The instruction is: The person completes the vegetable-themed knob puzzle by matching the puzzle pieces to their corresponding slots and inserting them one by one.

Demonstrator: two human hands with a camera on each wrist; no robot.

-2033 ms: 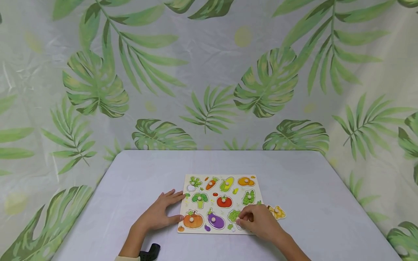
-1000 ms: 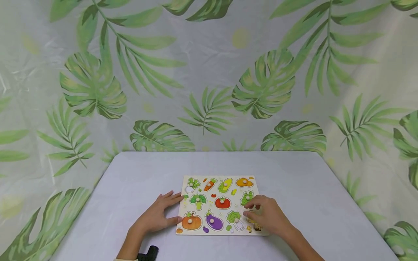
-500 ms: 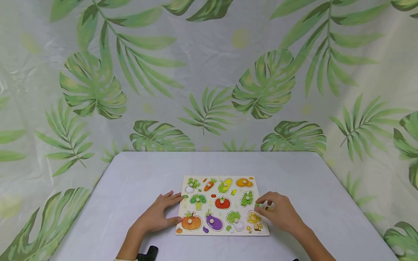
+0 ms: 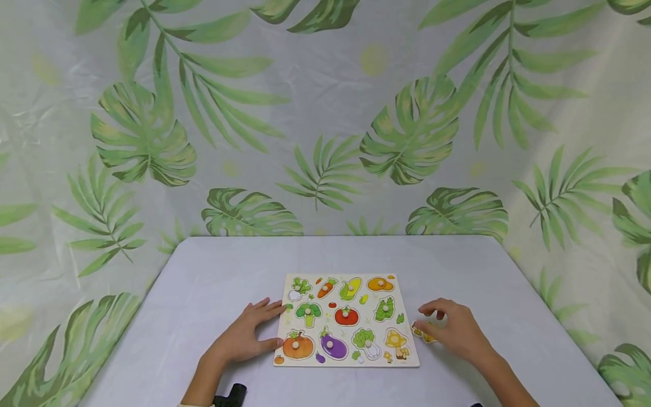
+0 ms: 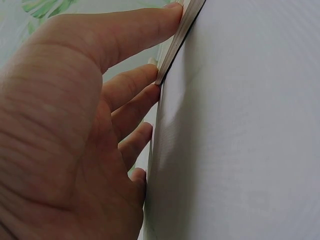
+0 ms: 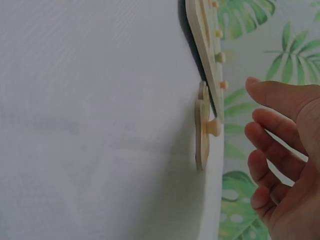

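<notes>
A wooden knob puzzle board (image 4: 317, 325) with vegetable pictures lies on the table. Its pieces, among them the pumpkin (image 4: 298, 346), eggplant (image 4: 334, 345) and leafy cabbage (image 4: 367, 343), sit in their places. The mushroom place (image 4: 396, 342) at the lower right shows no knob. A loose mushroom piece (image 6: 201, 137) lies flat just right of the board, its knob up. My right hand (image 4: 454, 330) hovers over that piece, thumb and fingers apart, holding nothing; it partly hides it in the head view. My left hand (image 4: 246, 333) touches the board's left edge with thumb and fingertips, fingers extended.
The table (image 4: 229, 260) has a pale cloth. A leaf-patterned curtain (image 4: 325, 113) hangs behind and at both sides. A black device (image 4: 231, 395) sits by the left wrist.
My right hand has moved from the cabbage piece, across the board's lower right, to above the loose mushroom piece. My left hand keeps its place at the board's edge.
</notes>
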